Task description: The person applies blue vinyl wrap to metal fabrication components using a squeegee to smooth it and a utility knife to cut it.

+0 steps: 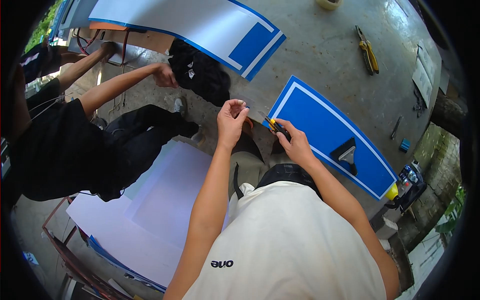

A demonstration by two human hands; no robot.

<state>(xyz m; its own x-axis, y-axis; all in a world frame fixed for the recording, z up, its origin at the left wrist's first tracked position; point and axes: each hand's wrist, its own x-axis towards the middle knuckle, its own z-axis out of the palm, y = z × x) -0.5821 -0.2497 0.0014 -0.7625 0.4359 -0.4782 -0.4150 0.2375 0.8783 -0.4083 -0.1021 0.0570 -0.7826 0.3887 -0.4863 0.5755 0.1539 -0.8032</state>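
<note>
My right hand (pixel 296 144) is closed around a yellow and black utility knife (pixel 278 128), its blade end pointing up and left, close to the corner of a blue sign panel (pixel 320 117) with a white border. To the left, my left hand (pixel 231 122) is raised with thumb and fingers pinched together. A tiny dark-blue bit shows at its fingertips, too small to name. On the panel lies a black squeegee (pixel 346 154) with a grey handle.
Pliers (pixel 369 52), a tape roll (pixel 329 4) and a small blue block (pixel 404 145) rest on the metal table (pixel 320 55). Another blue-and-white panel (pixel 200 25) lies at the back. A co-worker's hand (pixel 165 76) touches black cloth (pixel 200 75). White sheets (pixel 165 200) are stacked behind me.
</note>
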